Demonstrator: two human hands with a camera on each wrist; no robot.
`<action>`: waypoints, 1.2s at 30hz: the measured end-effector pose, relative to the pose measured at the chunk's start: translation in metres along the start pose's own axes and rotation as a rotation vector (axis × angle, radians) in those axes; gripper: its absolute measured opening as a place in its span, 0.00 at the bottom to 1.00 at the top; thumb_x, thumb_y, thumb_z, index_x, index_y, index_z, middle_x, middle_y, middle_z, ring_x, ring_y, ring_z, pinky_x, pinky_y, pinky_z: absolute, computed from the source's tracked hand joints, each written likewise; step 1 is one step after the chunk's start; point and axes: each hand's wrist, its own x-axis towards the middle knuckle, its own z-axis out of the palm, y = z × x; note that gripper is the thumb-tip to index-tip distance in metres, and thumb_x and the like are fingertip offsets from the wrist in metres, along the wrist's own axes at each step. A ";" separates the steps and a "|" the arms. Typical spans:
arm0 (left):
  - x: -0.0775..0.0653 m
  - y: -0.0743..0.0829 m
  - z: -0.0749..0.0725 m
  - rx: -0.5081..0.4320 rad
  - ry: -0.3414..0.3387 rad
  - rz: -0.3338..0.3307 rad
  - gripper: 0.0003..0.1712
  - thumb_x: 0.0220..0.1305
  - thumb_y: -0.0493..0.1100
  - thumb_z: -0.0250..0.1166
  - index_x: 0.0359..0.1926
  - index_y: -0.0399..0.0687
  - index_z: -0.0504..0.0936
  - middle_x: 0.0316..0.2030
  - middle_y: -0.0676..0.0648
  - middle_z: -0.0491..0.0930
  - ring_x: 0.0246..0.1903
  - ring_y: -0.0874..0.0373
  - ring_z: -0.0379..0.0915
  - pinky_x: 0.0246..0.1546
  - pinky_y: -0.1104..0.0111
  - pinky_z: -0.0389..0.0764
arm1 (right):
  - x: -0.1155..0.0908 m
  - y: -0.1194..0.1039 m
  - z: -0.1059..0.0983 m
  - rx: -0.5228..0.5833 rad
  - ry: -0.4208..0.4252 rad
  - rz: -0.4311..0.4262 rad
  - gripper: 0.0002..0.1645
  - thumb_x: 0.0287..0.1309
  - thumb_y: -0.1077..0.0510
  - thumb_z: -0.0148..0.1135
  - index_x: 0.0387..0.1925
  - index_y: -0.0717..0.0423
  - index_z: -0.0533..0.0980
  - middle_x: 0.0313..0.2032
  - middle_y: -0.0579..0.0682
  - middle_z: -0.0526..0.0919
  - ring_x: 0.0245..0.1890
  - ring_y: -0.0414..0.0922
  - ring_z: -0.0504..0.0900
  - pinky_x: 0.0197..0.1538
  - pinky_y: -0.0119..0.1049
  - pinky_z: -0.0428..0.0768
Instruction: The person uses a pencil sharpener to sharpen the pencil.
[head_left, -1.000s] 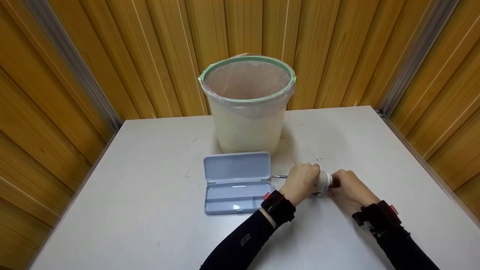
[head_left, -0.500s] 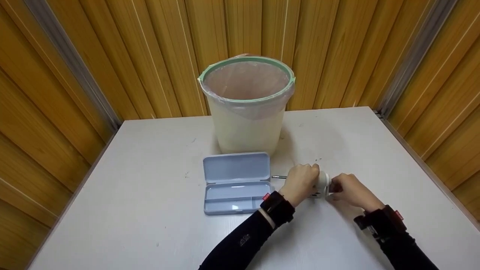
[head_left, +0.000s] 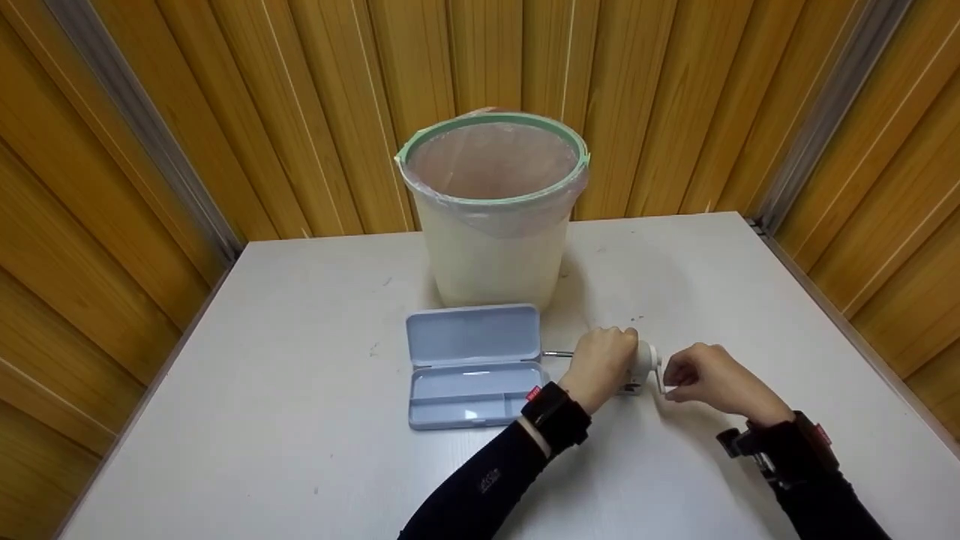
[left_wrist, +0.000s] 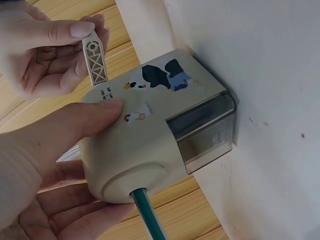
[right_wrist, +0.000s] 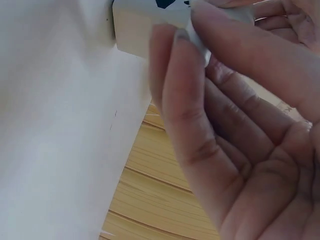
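A cream-coloured crank pencil sharpener [left_wrist: 145,130] with bird stickers and a see-through shavings drawer [left_wrist: 207,145] stands on the white table. My left hand [head_left: 602,367] grips its body, thumb across the top in the left wrist view. A green pencil [left_wrist: 148,215] sticks out of its front hole, pointing left in the head view. On the sharpener's other side, my right hand [head_left: 720,384] pinches the end of the crank handle [left_wrist: 95,60] between thumb and fingers. From the head, the left hand hides much of the sharpener.
A pale blue pencil case [head_left: 474,337] lies with its lid up, left of the sharpener, its compartments showing. Behind it stands a cream waste bin [head_left: 495,259] with a green rim and a plastic liner. Wood-look panels [head_left: 330,112] close off the back and sides.
My right hand has shifted a little right and towards me, and the crank arm now shows, pointing down towards me. The left hand and sharpener have stayed in place.
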 end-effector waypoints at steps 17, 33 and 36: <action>0.002 0.006 -0.001 0.061 0.027 0.028 0.03 0.58 0.41 0.68 0.34 0.55 0.84 0.29 0.57 0.86 0.26 0.64 0.81 0.25 0.75 0.80 | -0.004 -0.007 -0.007 0.032 -0.020 -0.012 0.04 0.49 0.66 0.71 0.29 0.61 0.81 0.28 0.50 0.86 0.28 0.32 0.80 0.32 0.28 0.79; 0.016 0.001 -0.006 0.156 -0.027 0.096 0.05 0.56 0.44 0.70 0.36 0.58 0.87 0.30 0.58 0.86 0.29 0.66 0.82 0.28 0.74 0.81 | -0.001 -0.009 -0.014 0.075 -0.049 -0.019 0.05 0.50 0.66 0.70 0.31 0.64 0.81 0.30 0.53 0.85 0.29 0.33 0.82 0.32 0.28 0.81; 0.020 0.002 -0.006 0.184 -0.067 0.094 0.08 0.54 0.46 0.72 0.36 0.61 0.88 0.31 0.59 0.86 0.29 0.67 0.81 0.29 0.74 0.81 | 0.000 -0.008 -0.016 0.062 -0.065 -0.016 0.05 0.50 0.66 0.70 0.30 0.65 0.81 0.29 0.52 0.85 0.28 0.33 0.81 0.31 0.28 0.81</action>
